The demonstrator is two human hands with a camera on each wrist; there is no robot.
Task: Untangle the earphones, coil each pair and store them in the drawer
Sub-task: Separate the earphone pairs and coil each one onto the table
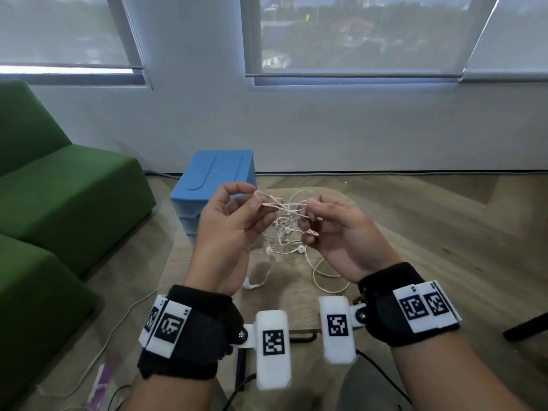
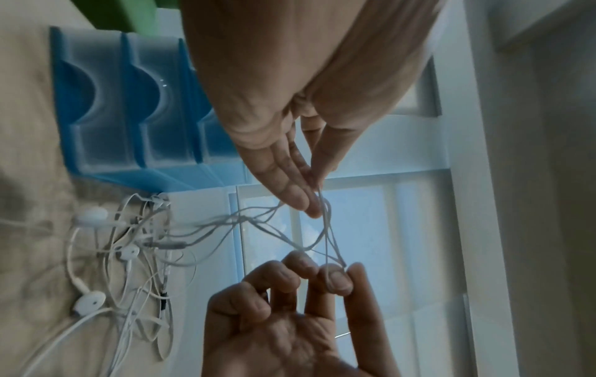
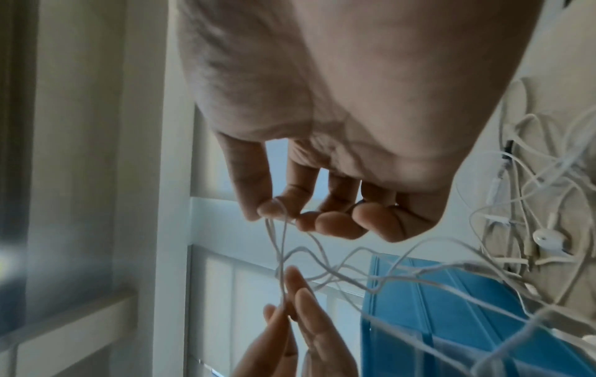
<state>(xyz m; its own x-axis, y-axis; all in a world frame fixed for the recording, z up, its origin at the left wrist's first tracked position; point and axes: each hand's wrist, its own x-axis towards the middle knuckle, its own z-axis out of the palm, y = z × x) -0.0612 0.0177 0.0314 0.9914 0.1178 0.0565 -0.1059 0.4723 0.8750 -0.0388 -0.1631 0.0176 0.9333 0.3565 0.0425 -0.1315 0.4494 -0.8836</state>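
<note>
A tangle of white earphones (image 1: 285, 231) lies on a small wooden table (image 1: 299, 304), with several cable strands lifted between my hands. My left hand (image 1: 253, 193) pinches a strand between thumb and fingertips just above the heap. My right hand (image 1: 309, 204) pinches the same bunch a short way to the right, its other fingers curled. In the left wrist view the left hand (image 2: 315, 204) holds cables (image 2: 325, 229) stretched toward the right hand (image 2: 338, 274). The blue drawer unit (image 1: 216, 173) stands behind the left hand, its drawers pushed in.
A green sofa (image 1: 59, 188) fills the left side. A wall with windows (image 1: 355, 40) stands behind the table. Loose cables (image 1: 112, 330) trail across the wooden floor at lower left. A dark object (image 1: 525, 327) juts in at the right edge.
</note>
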